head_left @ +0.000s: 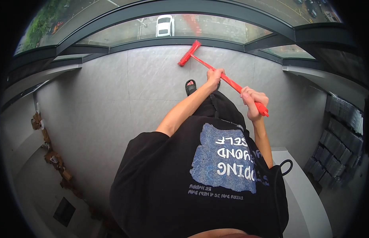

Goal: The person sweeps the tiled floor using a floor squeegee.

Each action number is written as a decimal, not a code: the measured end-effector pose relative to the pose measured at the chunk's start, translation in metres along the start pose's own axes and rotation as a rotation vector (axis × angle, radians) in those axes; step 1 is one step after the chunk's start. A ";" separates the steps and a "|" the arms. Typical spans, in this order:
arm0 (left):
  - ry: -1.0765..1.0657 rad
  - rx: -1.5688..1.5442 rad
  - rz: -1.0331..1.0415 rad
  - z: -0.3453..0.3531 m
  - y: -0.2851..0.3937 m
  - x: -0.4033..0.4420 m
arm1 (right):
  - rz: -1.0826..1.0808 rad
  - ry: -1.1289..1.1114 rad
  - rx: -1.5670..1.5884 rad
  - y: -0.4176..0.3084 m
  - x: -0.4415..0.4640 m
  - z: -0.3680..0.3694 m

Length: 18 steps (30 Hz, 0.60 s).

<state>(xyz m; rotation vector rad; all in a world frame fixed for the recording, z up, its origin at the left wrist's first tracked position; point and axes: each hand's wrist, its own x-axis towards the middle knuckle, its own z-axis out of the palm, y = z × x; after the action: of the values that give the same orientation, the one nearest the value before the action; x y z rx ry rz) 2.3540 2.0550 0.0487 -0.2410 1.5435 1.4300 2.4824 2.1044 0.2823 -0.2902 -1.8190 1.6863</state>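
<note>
A red long-handled brush (189, 54) slants across the upper middle of the head view, its bristled head on the grey tiled floor (152, 75) close to the window frame. My left hand (215, 77) is wrapped round the middle of the red handle. Nearer to me, my right hand (254, 102) is closed round the handle close to its end, and the tip sticks out past the fingers. A foot in a black sandal (190, 86) shows below the brush head.
Dark window frames (176, 41) curve along the top, with a white car (165, 26) outside. Brown cardboard pieces (53, 158) lie along the left. Grey stacked bundles (333, 144) stand at the right, and a white surface (301, 190) is beside my body.
</note>
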 end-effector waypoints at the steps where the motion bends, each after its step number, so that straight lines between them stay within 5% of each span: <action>1: 0.014 -0.050 0.006 -0.002 0.005 -0.016 | -0.036 -0.042 0.028 -0.007 0.000 0.002; 7: 0.136 -0.283 0.001 -0.055 0.022 -0.053 | -0.091 -0.231 0.145 -0.017 0.016 0.039; 13: 0.434 -0.317 0.087 -0.139 0.015 -0.025 | 0.010 -0.421 0.085 0.057 0.012 0.088; 18: 0.422 -0.026 -0.040 -0.223 -0.001 0.008 | 0.012 -0.531 0.114 0.090 -0.006 0.137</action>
<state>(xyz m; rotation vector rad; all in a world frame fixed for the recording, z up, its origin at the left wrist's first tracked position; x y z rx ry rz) 2.2386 1.8699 0.0038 -0.6172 1.8442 1.4282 2.3848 2.0031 0.1979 0.2199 -2.0728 2.0002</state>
